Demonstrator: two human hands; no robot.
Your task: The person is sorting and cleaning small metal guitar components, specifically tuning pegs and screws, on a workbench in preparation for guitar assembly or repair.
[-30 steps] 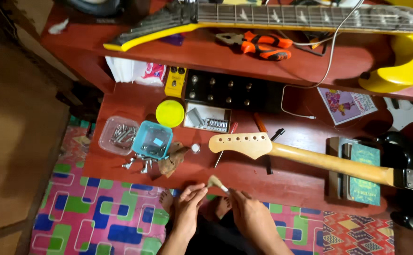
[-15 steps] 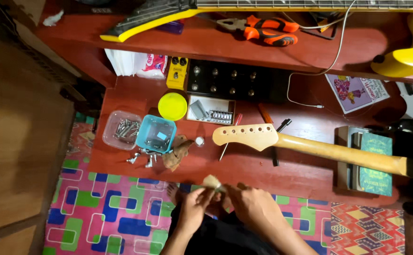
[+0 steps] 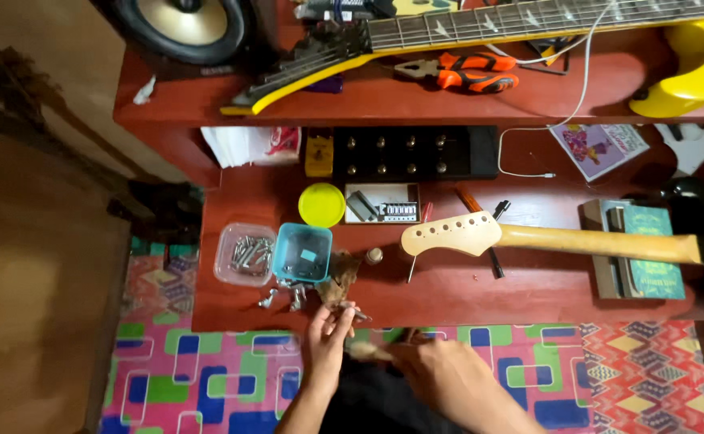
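My left hand point(image 3: 328, 339) is raised to the front edge of the red table point(image 3: 529, 289). Its fingertips sit close together just below a brown rag point(image 3: 337, 275) and some loose metal parts point(image 3: 283, 297); whether they pinch anything is blurred. Lower and to the right, over my lap, my right hand point(image 3: 442, 371) holds a small tan piece point(image 3: 364, 351), also blurred. On the table, a pale guitar headstock point(image 3: 448, 235) and its neck point(image 3: 601, 243) reach to the right.
A clear tub of screws point(image 3: 243, 255), a blue tub point(image 3: 303, 251) and a yellow lid point(image 3: 321, 204) stand to the left. Behind them are a bridge part point(image 3: 384, 210) and a black knobbed box point(image 3: 408, 153). Orange pliers point(image 3: 468, 74) and a yellow guitar point(image 3: 681, 64) lie on the shelf. A patterned mat point(image 3: 207, 378) lies below.
My left hand has left the tan piece and gone up to the table edge near the rag. My right hand has dropped lower with the piece. The view has tilted.
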